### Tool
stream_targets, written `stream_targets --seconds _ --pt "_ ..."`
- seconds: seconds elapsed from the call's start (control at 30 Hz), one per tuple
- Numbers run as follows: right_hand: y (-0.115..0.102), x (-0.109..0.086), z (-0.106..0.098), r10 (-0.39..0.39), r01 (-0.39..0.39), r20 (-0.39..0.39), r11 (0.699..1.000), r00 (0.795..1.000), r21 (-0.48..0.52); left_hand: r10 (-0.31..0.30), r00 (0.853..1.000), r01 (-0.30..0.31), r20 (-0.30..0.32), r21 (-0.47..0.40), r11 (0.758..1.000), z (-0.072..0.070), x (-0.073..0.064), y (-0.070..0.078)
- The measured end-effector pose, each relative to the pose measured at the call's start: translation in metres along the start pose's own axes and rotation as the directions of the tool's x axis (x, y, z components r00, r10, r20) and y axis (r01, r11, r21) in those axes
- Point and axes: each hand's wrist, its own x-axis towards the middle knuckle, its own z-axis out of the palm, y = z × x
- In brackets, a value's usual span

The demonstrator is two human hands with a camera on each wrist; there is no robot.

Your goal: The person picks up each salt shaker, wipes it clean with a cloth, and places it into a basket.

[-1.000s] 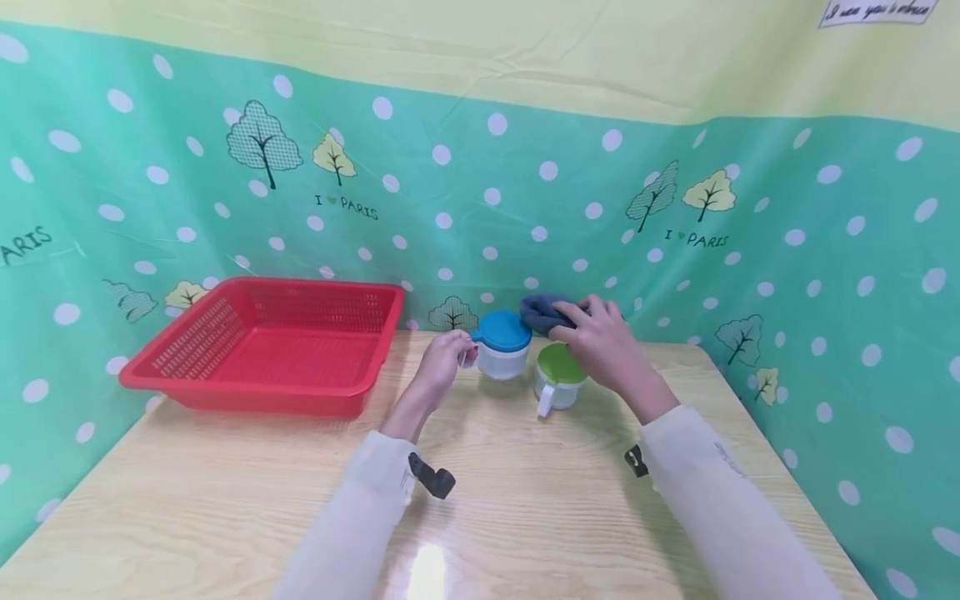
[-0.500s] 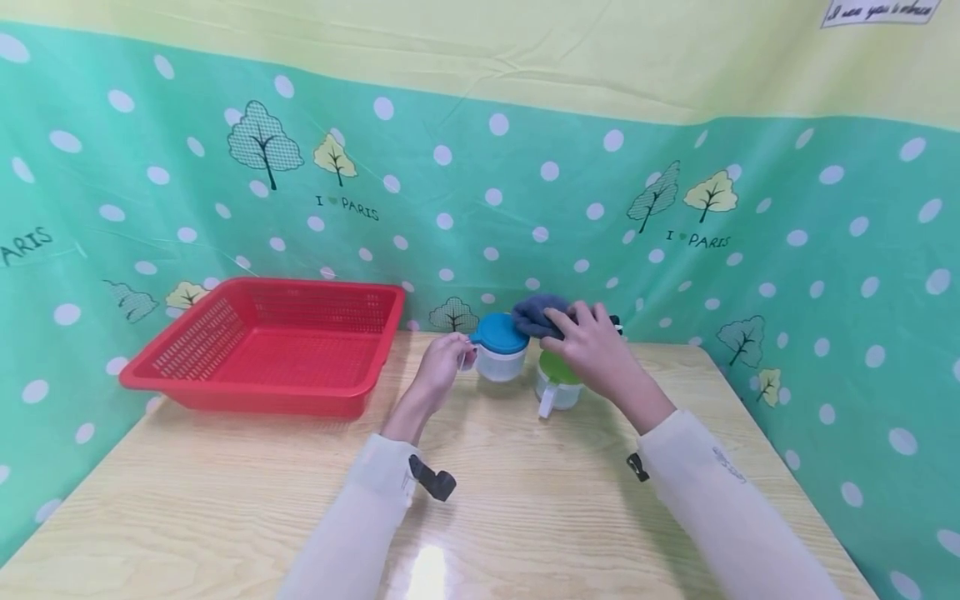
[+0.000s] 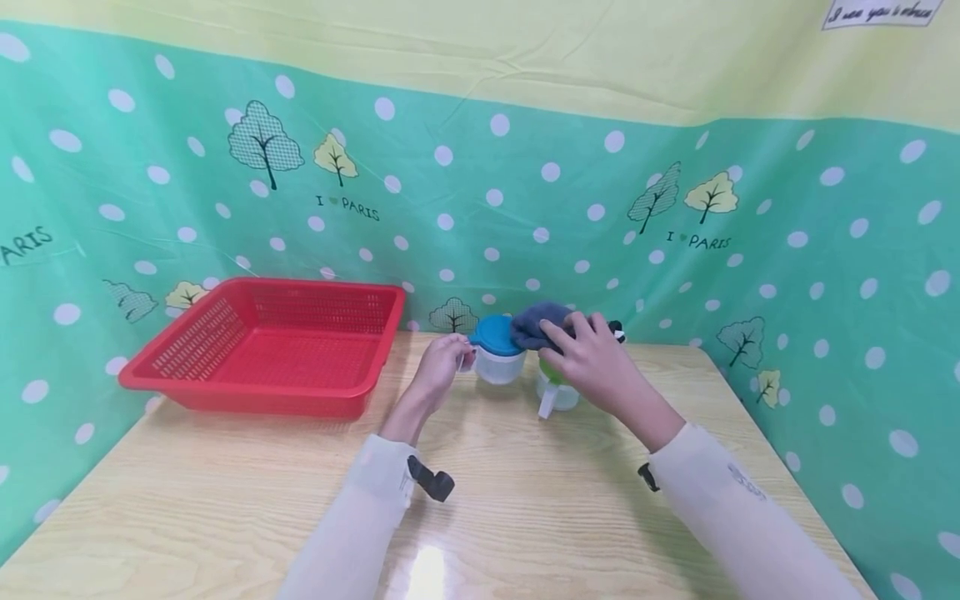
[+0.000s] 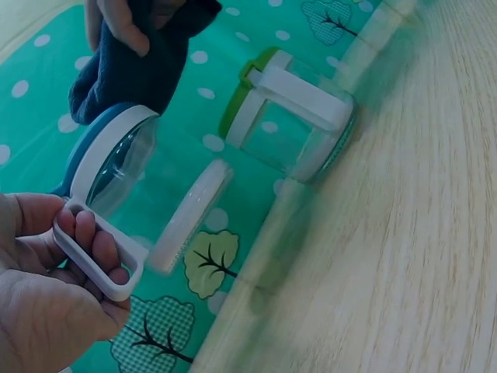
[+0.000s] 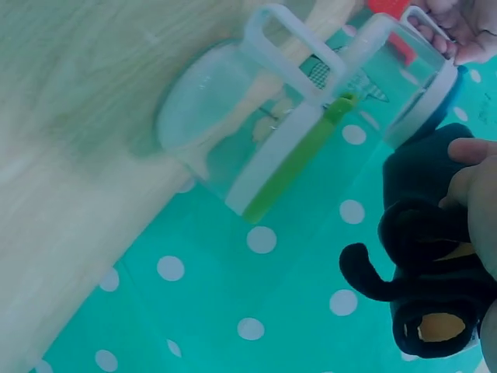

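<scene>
My left hand (image 3: 438, 367) grips the white handle of a clear jar with a blue lid (image 3: 497, 336). In the left wrist view, fingers curl through that handle (image 4: 101, 252), and the jar appears held a little off the table. A folded dark blue cloth (image 3: 542, 325) is in my right hand (image 3: 596, 362), its near end against the right side of the blue lid. Black-edged loops of the cloth (image 5: 419, 272) show in the right wrist view. Below the right hand stands a second clear jar with a green lid (image 4: 287, 116), its handle toward me; the hand partly hides it in the head view.
A red perforated plastic basket (image 3: 300, 392) sits on the left of the wooden table (image 3: 525, 500). Behind the table hangs a green and yellow curtain (image 3: 465, 167) with dots and trees, which also runs along the right side.
My right hand has brought the cloth left and slightly down onto the blue lid's edge, covering more of the green-lidded jar. The blue-lidded jar has shifted slightly left and down in my left hand.
</scene>
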Motion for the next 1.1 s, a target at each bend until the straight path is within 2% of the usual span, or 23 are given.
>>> stream_targets --seconds 0.4,0.53,0.73,0.97,1.1 --pt "0.005 0.019 0.008 0.024 -0.026 0.076 0.999 0.997 0.019 0.024 0.997 -0.025 0.078 0.0 1.0 0.009 0.0 -0.007" --pt "0.006 0.02 0.013 0.033 -0.036 0.075 0.999 0.997 0.03 0.024 0.997 -0.024 0.073 -0.004 1.0 0.012 0.0 -0.009" --pt "0.008 0.018 0.008 0.021 -0.025 0.085 0.999 0.996 0.036 0.029 0.998 -0.029 0.058 -0.001 1.0 0.011 0.0 -0.005" --pt "0.005 0.012 -0.005 -0.033 0.032 0.102 0.999 0.994 0.01 0.019 0.999 -0.018 0.048 -0.015 1.0 0.007 0.0 -0.004" --pt "0.001 0.008 -0.011 -0.064 0.064 0.093 0.998 0.994 0.002 0.019 0.999 -0.02 0.045 0.006 1.0 0.004 0.0 -0.004"
